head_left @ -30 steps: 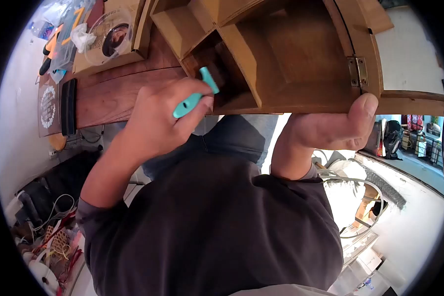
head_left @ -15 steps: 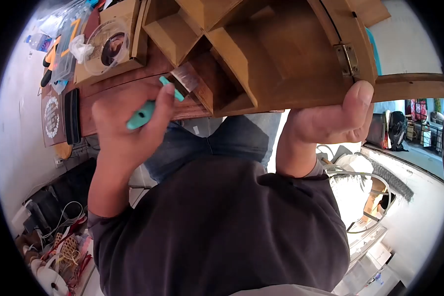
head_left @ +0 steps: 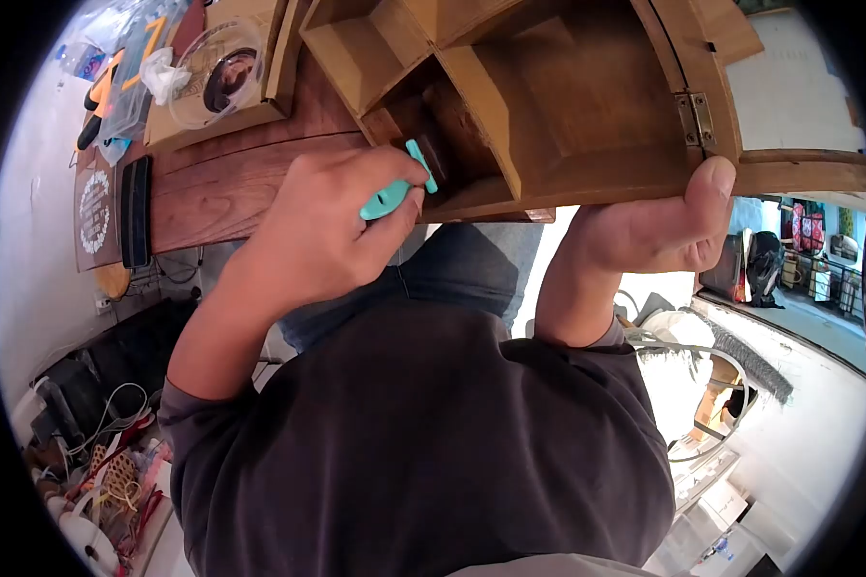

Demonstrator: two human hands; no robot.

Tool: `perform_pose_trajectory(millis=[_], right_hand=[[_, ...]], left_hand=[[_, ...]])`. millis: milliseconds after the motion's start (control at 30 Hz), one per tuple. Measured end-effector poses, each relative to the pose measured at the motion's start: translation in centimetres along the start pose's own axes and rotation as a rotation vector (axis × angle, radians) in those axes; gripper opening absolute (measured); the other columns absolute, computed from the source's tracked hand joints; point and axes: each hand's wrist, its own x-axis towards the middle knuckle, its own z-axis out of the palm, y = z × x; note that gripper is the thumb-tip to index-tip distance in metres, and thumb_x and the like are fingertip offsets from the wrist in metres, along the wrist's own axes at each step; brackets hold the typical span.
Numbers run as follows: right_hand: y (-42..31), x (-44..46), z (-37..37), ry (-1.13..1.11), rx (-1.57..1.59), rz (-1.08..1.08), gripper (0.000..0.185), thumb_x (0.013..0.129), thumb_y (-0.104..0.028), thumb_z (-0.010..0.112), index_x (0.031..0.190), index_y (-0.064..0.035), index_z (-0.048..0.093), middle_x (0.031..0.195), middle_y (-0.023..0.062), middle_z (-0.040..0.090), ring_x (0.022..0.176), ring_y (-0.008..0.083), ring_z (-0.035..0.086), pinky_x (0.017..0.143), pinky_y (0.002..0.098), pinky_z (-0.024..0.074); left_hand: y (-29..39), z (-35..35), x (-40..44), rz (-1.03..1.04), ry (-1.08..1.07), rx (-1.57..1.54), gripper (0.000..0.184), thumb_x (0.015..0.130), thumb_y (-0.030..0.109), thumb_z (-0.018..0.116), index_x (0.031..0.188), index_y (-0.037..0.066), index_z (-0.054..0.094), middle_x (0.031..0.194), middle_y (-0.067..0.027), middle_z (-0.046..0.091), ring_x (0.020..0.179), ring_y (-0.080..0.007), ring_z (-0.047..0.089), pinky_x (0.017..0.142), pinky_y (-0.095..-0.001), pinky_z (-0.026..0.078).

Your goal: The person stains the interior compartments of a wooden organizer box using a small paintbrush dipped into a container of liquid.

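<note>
My left hand [head_left: 327, 216] is closed round the turquoise handle of a flat paintbrush [head_left: 391, 199]. The brush's head reaches into a small dark-brown compartment [head_left: 452, 135] of a wooden box with dividers [head_left: 587, 115]; the bristles are hard to make out in the shadow. Under the box's near right edge is my right hand [head_left: 645, 236], its thumb up against the wood beside a brass hinge [head_left: 695, 119] and its other fingers curled below. The neighbouring compartments are a lighter brown than the one at the brush.
A clear plastic tub [head_left: 223, 77] with dark brown liquid stands in a cardboard box [head_left: 274, 113] at the back left. A dark oblong object [head_left: 137, 212] lies on the reddish wooden table [head_left: 202, 204]. Cables and clutter fill the lower left floor.
My left hand has moved right with the paintbrush, whose head has gone into the small compartment. The wooden box has shifted slightly right; my right hand stays at its edge.
</note>
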Motion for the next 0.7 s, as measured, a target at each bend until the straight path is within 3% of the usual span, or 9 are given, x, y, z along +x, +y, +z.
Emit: perform_pose_trajectory(millis=[167, 200, 300, 367, 433, 467, 500, 600, 700], right_hand=[[0.3, 0.0, -0.7, 0.035, -0.035, -0.015, 0.041, 0.091, -0.022, 0.062, 0.102, 0.0162, 0.072, 0.091, 0.0197, 0.074, 0.074, 0.0227, 0.070, 0.066, 0.0346, 0.0584], [0.2, -0.1, -0.6, 0.036, -0.041, -0.024, 0.040, 0.091, -0.022, 0.061, 0.101, 0.0161, 0.072, 0.089, 0.0193, 0.074, 0.073, 0.0224, 0.070, 0.065, 0.0342, 0.0580], [-0.9, -0.3, 0.0, 0.058, -0.085, 0.000, 0.041, 0.092, -0.023, 0.058, 0.097, 0.0153, 0.071, 0.086, 0.0184, 0.072, 0.071, 0.0213, 0.068, 0.061, 0.0330, 0.0560], [-1.0, -0.1, 0.7, 0.099, -0.076, 0.002, 0.041, 0.092, -0.024, 0.055, 0.093, 0.0144, 0.070, 0.083, 0.0188, 0.071, 0.071, 0.0205, 0.067, 0.059, 0.0325, 0.0547], [-1.0, 0.0, 0.9, 0.130, -0.052, -0.009, 0.042, 0.091, -0.025, 0.054, 0.090, 0.0137, 0.070, 0.081, 0.0193, 0.070, 0.070, 0.0200, 0.067, 0.058, 0.0322, 0.0540], [-1.0, -0.1, 0.7, 0.133, -0.055, -0.005, 0.041, 0.093, -0.025, 0.054, 0.093, 0.0132, 0.069, 0.083, 0.0197, 0.070, 0.070, 0.0201, 0.067, 0.058, 0.0323, 0.0545], [-1.0, -0.2, 0.4, 0.135, -0.056, -0.001, 0.040, 0.094, -0.025, 0.053, 0.097, 0.0127, 0.068, 0.085, 0.0201, 0.070, 0.070, 0.0203, 0.067, 0.059, 0.0323, 0.0550], [-0.9, -0.5, -0.1, 0.130, -0.073, -0.002, 0.041, 0.097, -0.026, 0.051, 0.102, 0.0120, 0.068, 0.088, 0.0209, 0.070, 0.071, 0.0208, 0.066, 0.059, 0.0328, 0.0555], [-1.0, -0.6, -0.4, 0.109, -0.114, -0.025, 0.043, 0.098, -0.027, 0.048, 0.102, 0.0116, 0.067, 0.089, 0.0214, 0.070, 0.072, 0.0213, 0.066, 0.060, 0.0334, 0.0556]], left_hand=[[-1.3, 0.4, 1.1, 0.018, 0.143, 0.034, 0.016, 0.090, 0.008, 0.070, 0.104, 0.000, 0.071, 0.081, -0.0158, 0.071, 0.069, -0.0293, 0.070, 0.064, -0.0338, 0.053], [-1.3, 0.4, 0.8, -0.018, 0.097, -0.030, 0.016, 0.090, 0.007, 0.070, 0.104, -0.001, 0.071, 0.079, -0.0138, 0.070, 0.067, -0.0229, 0.070, 0.062, -0.0330, 0.053], [-0.1, 0.2, 0.1, -0.169, -0.064, -0.263, 0.015, 0.091, 0.006, 0.069, 0.104, -0.002, 0.071, 0.077, -0.0113, 0.071, 0.066, -0.0172, 0.069, 0.061, -0.0316, 0.052], [0.1, -0.3, 0.1, -0.168, -0.055, -0.280, 0.013, 0.092, 0.004, 0.067, 0.103, -0.002, 0.071, 0.076, -0.0095, 0.071, 0.067, -0.0133, 0.068, 0.061, -0.0302, 0.051], [0.0, -1.0, 0.6, -0.104, 0.065, -0.114, 0.014, 0.091, 0.005, 0.068, 0.104, -0.001, 0.071, 0.078, -0.0106, 0.071, 0.069, -0.0148, 0.070, 0.061, -0.0307, 0.052], [-0.7, -0.2, 0.8, -0.015, 0.130, -0.112, 0.015, 0.091, 0.005, 0.069, 0.104, 0.000, 0.070, 0.080, -0.0138, 0.070, 0.070, -0.0226, 0.071, 0.063, -0.0341, 0.053], [-0.7, 0.3, 0.7, -0.018, 0.137, -0.115, 0.015, 0.091, 0.005, 0.069, 0.104, 0.000, 0.070, 0.080, -0.0138, 0.070, 0.070, -0.0226, 0.071, 0.063, -0.0341, 0.053], [-0.4, 0.8, 0.3, -0.007, -0.051, -0.135, 0.015, 0.089, 0.005, 0.066, 0.104, 0.001, 0.068, 0.084, -0.0184, 0.070, 0.076, -0.0381, 0.069, 0.069, -0.0390, 0.055], [-0.7, 1.2, 0.3, -0.005, -0.088, -0.155, 0.015, 0.089, 0.007, 0.066, 0.103, 0.001, 0.068, 0.085, -0.0159, 0.072, 0.077, -0.0356, 0.070, 0.071, -0.0400, 0.055]])
